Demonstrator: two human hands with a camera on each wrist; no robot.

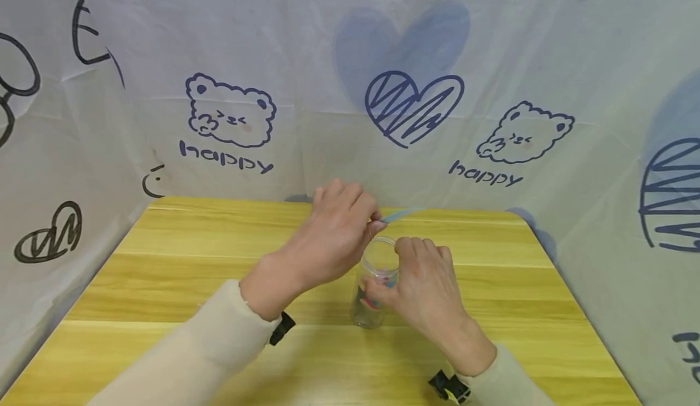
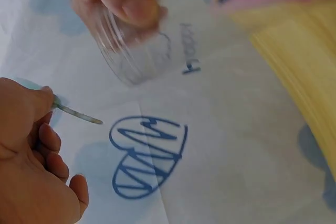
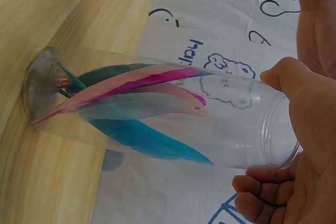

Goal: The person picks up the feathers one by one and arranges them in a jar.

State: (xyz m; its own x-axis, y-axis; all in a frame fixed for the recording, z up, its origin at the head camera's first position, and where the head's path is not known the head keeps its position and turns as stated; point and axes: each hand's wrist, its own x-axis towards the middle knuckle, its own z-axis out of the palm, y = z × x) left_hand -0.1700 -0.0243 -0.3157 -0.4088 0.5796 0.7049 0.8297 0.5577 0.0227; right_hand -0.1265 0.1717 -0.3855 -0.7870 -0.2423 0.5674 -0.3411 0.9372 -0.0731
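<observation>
A tall clear jar (image 1: pixel 365 316) stands upright on the table with its mouth uncovered. Several coloured feathers (image 3: pixel 142 106), pink, blue, pale grey and dark green, lean inside it with their quills at the bottom. My right hand (image 1: pixel 429 284) grips the jar near its rim, thumb on one side and fingers on the other. Beside and slightly above the mouth, my left hand (image 1: pixel 336 230) pinches a light blue feather (image 1: pixel 401 214) between thumb and fingers. The bare quill end (image 2: pixel 81 115) of that feather sticks out from the fingertips in the left wrist view.
The yellow wood-grain table (image 1: pixel 219 260) spreads around the jar. A pale cloth (image 1: pixel 317 132) printed with bears and hearts hangs behind it and at both sides. Dark straps (image 1: pixel 282 328) show at the wrists.
</observation>
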